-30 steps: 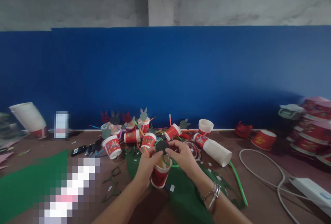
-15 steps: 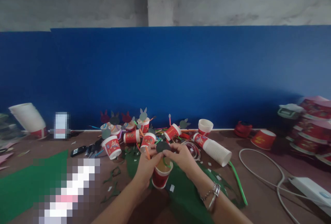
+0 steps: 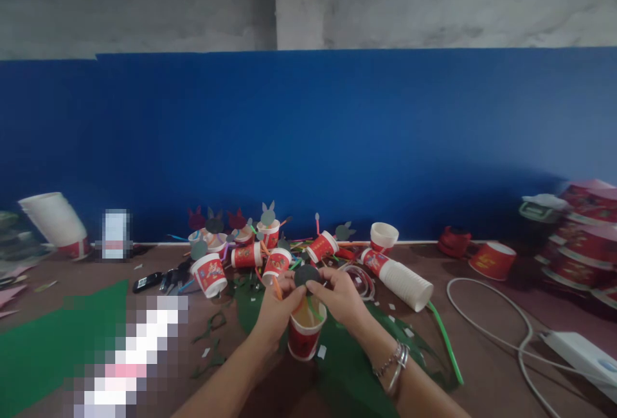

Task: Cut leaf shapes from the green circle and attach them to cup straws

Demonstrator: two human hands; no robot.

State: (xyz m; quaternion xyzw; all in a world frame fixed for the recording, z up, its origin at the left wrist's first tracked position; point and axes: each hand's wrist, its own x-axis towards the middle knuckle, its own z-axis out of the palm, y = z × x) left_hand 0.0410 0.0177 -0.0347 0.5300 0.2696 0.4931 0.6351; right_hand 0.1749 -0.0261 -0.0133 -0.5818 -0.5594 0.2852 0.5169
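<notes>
Between both hands is a dark round paper disc [image 3: 306, 274], pinched at its lower edge by thumbs and fingers. My left hand [image 3: 279, 302] grips it from the left and my right hand [image 3: 341, 294] from the right. Directly below stands a red-and-white paper cup [image 3: 304, 343], its mouth tilted toward me, with a green strip [image 3: 314, 307] inside near the rim. An orange straw [image 3: 276, 288] shows beside my left fingers. Whether the disc is joined to the cup is hidden by my hands.
Behind lie several decorated paper cups [image 3: 210, 275], some with rabbit-shaped paper heads [image 3: 268, 215]. A nested cup stack [image 3: 402, 284] lies right of centre. Green sheets [image 3: 62, 334] and paper scraps cover parts of the table. A white cable [image 3: 523, 347] runs to a power strip [image 3: 581, 357] at right.
The cup has shifted slightly right and toward me, beneath the disc. Both hands keep their pinch on the disc, moving barely at all.
</notes>
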